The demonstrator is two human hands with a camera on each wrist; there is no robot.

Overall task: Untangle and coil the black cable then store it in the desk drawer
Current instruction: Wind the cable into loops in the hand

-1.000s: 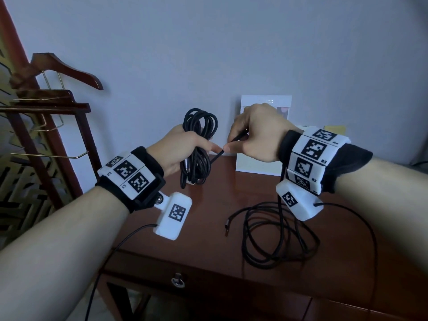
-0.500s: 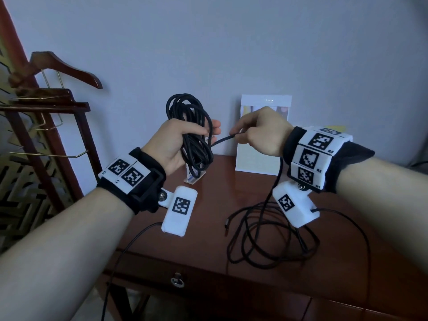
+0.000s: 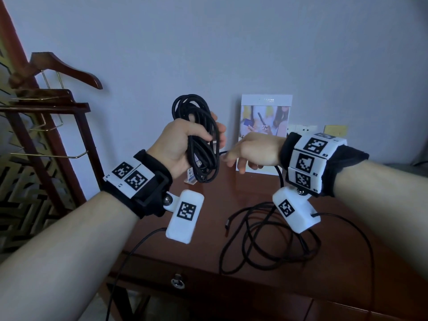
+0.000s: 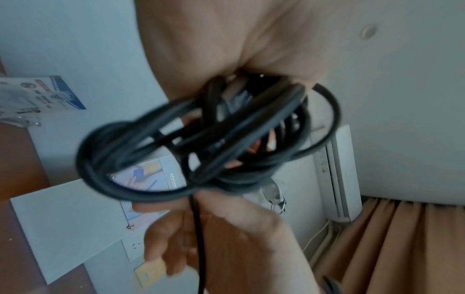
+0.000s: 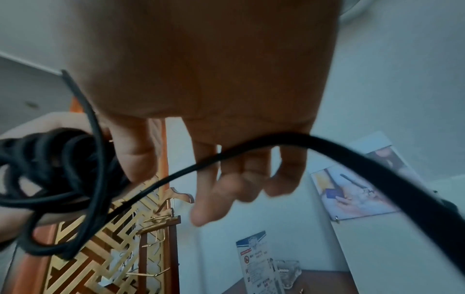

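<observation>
My left hand is raised above the desk and grips a coil of black cable wound in several loops; the left wrist view shows that coil close up and blurred. One strand runs from the coil under my right hand, which hovers just right of the coil with its fingers loosely straight, pinching nothing. From there the strand drops to a loose tangle of cable on the brown desk, its plug end lying free. The drawer in the desk front is closed.
A white picture card leans on the wall behind my hands, with a small sign holder beside it. A wooden hanger rack stands at the left. Wall sockets sit at the back right. Thin wires trail from both wrist cameras.
My right hand has let go of the strand it pinched, and its fingers have straightened. My left hand has lifted and turned the coil, adding a loop; the tangle on the desk has shifted.
</observation>
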